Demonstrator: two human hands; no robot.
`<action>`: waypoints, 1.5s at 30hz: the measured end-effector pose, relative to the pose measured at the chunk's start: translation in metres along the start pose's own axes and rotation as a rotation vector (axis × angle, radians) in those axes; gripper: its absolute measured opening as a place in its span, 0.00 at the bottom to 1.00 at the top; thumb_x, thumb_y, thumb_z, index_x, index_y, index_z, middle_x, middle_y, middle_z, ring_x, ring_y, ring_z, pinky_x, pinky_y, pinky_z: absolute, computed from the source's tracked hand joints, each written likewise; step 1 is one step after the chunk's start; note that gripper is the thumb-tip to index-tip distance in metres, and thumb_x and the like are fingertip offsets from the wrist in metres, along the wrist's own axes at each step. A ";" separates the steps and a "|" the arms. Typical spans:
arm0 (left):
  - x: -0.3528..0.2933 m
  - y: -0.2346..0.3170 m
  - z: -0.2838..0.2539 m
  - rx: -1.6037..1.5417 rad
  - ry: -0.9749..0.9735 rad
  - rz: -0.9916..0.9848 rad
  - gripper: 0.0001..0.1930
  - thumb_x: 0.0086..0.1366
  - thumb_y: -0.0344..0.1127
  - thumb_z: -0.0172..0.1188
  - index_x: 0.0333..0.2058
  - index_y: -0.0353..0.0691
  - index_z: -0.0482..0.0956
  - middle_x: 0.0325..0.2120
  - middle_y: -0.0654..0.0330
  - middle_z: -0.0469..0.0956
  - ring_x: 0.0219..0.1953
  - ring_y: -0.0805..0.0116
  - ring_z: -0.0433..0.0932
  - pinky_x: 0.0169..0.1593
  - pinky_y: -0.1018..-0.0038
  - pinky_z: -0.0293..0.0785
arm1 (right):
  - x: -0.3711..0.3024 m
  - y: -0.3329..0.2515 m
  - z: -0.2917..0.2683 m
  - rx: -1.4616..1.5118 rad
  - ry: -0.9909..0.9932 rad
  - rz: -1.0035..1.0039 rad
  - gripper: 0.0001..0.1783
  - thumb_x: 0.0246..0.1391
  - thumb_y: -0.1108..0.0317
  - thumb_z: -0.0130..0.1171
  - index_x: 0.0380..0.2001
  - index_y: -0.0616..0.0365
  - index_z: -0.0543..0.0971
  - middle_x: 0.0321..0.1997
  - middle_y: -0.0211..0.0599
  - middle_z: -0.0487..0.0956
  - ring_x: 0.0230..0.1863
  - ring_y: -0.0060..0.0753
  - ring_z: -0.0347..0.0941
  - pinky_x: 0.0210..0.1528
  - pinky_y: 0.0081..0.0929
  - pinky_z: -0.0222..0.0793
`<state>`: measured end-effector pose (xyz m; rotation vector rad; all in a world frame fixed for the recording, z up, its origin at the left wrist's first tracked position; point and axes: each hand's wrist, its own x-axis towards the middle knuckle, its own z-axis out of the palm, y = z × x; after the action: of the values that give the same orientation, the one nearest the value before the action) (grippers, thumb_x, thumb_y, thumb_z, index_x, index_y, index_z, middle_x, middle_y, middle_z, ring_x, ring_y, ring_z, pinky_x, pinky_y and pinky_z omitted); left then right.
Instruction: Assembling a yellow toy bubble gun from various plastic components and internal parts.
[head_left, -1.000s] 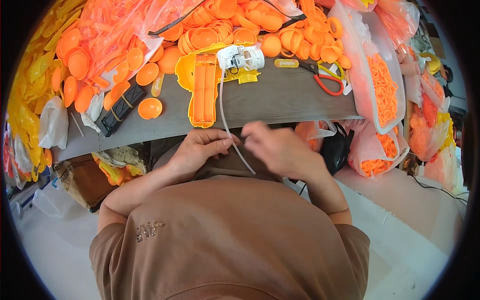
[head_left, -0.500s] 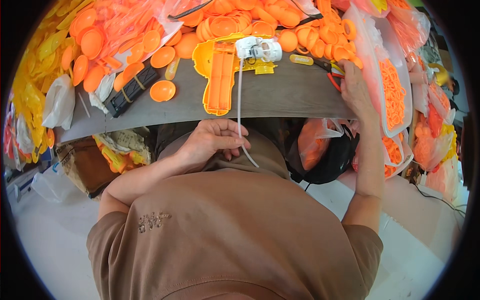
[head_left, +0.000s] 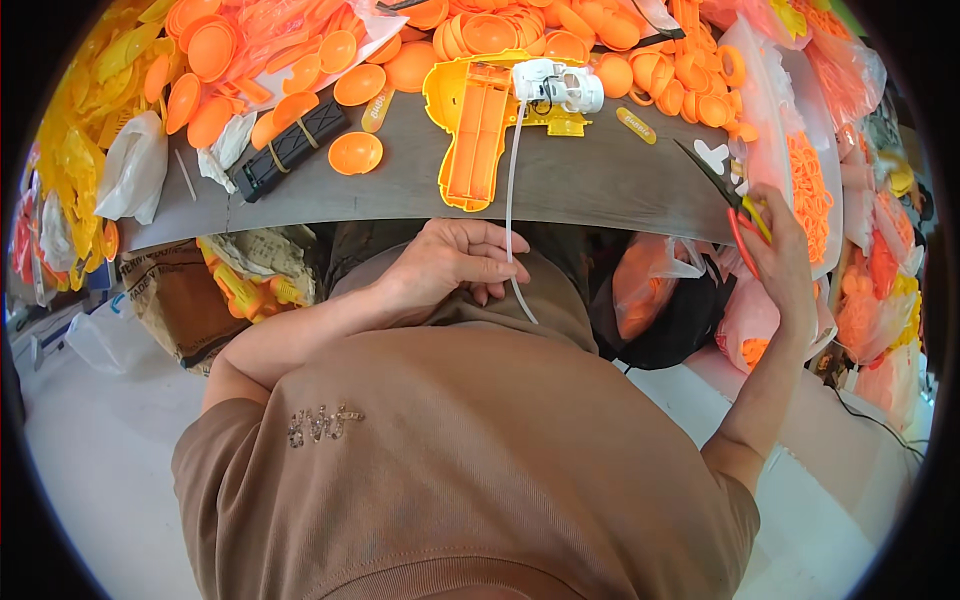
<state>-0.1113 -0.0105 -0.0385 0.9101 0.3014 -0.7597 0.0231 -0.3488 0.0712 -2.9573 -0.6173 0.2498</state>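
A clear tube [head_left: 512, 190] hangs from a white mechanism [head_left: 560, 86] that sits on one yellow-and-orange toy gun half [head_left: 474, 140] on the table. My left hand [head_left: 462, 262], at the table's near edge, has its fingers closed on the tube, whose free end sticks out below them. Off to the right, my right hand [head_left: 782, 245] grips scissors [head_left: 745, 222] with red and yellow handles. The dark blades point up and left, slightly apart, over the table's right side. Small white pieces [head_left: 712, 156] lie beside the blades.
Orange round cups [head_left: 490, 35] pile up along the back. A black bar with rubber bands [head_left: 290, 150] and an orange cup [head_left: 355, 153] lie at left. Yellow parts [head_left: 115, 70] heap at far left. A bin of orange rings [head_left: 808, 190] stands at right.
My right hand has picked the scissors up from the table and drawn them right and nearer to me. The left hand keeps its hold on the tube. The whole view has shifted slightly.
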 end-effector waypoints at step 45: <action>0.000 -0.001 0.000 0.076 -0.010 0.049 0.18 0.55 0.27 0.61 0.45 0.29 0.71 0.28 0.56 0.81 0.27 0.75 0.77 0.31 0.82 0.70 | -0.054 -0.121 0.121 0.962 -0.529 -0.138 0.21 0.49 0.70 0.60 0.46 0.65 0.69 0.35 0.46 0.75 0.33 0.37 0.78 0.34 0.27 0.71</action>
<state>-0.1121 -0.0111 -0.0393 0.9818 0.2416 -0.7341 -0.0948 -0.2512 -0.0228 -1.9065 -0.5276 1.0009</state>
